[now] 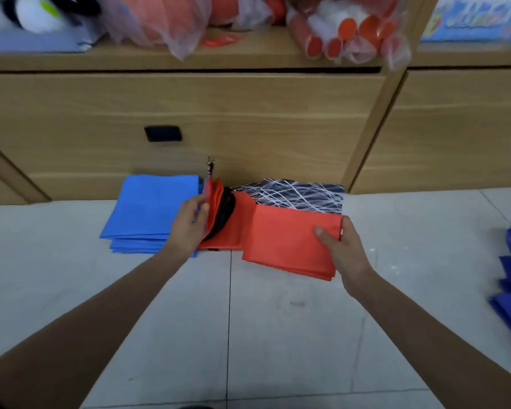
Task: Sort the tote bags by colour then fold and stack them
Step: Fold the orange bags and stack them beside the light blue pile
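Red tote bag [289, 243] btwn hands, right hand [344, 249] pinching edge, left hand [189, 222] on fold

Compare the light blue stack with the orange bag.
The light blue stack of folded fabric tote bags lies flat, square; the orange fabric tote bag is part-folded, one flap raised. Nothing grips the blue stack; left hand and right hand grip the orange bag. Both lie on the tiled floor.

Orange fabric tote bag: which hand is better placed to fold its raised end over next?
Probably the left hand: its grip holds the upright flap of the orange fabric tote bag, beside the stack of blue folded bags. The right hand pinches the opposite edge.
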`<state>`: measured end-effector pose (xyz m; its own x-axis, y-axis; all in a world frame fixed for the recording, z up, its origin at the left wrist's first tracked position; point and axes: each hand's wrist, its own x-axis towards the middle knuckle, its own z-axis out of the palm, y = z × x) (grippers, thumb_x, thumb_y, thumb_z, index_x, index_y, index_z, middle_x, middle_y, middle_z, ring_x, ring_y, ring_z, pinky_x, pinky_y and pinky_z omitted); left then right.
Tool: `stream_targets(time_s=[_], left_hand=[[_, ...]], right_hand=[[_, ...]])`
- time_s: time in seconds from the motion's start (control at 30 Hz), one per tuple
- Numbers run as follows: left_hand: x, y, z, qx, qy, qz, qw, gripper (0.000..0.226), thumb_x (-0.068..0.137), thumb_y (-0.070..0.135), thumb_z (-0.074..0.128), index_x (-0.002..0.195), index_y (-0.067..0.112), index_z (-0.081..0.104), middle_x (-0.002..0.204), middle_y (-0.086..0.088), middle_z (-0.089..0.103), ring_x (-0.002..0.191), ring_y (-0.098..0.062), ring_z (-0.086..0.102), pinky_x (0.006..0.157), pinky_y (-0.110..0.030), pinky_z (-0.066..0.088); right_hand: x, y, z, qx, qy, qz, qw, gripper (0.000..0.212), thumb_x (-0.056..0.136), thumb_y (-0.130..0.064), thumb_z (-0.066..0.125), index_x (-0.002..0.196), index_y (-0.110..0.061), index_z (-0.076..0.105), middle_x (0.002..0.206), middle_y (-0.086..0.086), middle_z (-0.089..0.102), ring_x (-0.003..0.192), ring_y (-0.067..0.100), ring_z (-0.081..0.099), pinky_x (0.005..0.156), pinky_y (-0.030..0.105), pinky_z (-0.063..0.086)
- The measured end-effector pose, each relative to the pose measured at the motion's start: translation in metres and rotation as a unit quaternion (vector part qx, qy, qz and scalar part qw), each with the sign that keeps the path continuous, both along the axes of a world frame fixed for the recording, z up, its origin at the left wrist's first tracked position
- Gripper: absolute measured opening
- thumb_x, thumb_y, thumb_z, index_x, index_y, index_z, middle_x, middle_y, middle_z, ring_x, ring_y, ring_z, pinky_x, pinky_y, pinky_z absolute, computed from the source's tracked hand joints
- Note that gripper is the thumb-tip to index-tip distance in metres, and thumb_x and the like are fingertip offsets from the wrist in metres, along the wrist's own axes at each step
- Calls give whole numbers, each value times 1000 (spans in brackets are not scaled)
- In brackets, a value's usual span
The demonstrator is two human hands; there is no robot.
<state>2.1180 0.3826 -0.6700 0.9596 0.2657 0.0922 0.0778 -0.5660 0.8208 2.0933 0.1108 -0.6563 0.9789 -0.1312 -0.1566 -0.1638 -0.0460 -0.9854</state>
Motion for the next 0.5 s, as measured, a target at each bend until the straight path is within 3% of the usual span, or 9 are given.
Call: stream_targets(time_s=[0.1,0.17,0.2,0.27,0.3,0.37,0.43,0.5], left_hand=[[11,-8,-21,32,65,-167,983,48,97,32,45,140,13,39,140,-7,42,133,-17,35,106,-20,22],[17,-11,-39,123,128,-265,948,69,91,45,50,147,13,25,153,-4,25,140,-14,22,110,-19,13],[22,-9,-46,221,155,-301,915,82,86,53,51,149,12,17,156,-4,14,143,-14,16,111,-20,10],[32,-2,-54,440,173,-344,811,93,83,56,54,150,10,8,158,-10,1,144,-20,10,114,-30,9],[35,1,-58,518,145,-346,769,94,80,50,64,149,9,13,157,-16,5,142,-26,17,114,-37,13],[43,4,-63,605,105,-307,727,93,52,34,87,135,16,49,139,-26,42,121,-37,49,105,-45,30],[55,9,-71,620,52,-275,733,90,33,25,92,118,24,65,117,-24,61,95,-38,63,97,-46,38],[65,14,-76,614,38,-277,738,92,31,27,93,119,22,65,113,-22,64,88,-36,65,98,-47,38]], right_hand=[[6,-13,-21,4,11,-25,1000,22,90,-11,60,110,-18,52,102,-3,62,89,9,59,82,30,47],[13,-22,-29,23,19,-49,998,23,90,-13,62,110,-19,53,104,-3,64,92,12,60,84,31,47],[18,-26,-31,33,23,-60,997,24,89,-14,62,110,-19,54,105,-2,64,93,14,61,85,32,47],[31,-31,-36,48,28,-72,996,24,89,-14,63,111,-20,55,107,0,65,96,17,61,86,34,48],[38,-32,-39,52,30,-71,996,25,89,-14,63,111,-19,55,108,0,65,96,18,61,86,35,48],[51,-28,-45,45,36,-53,997,27,88,-13,64,113,-19,55,108,0,65,96,18,61,85,35,49],[64,-17,-52,22,38,-16,999,26,88,-12,64,112,-18,56,105,-2,65,93,15,61,80,30,50],[78,-1,-58,-5,39,26,999,24,88,-10,64,109,-19,55,103,-5,64,90,11,61,76,26,49]])
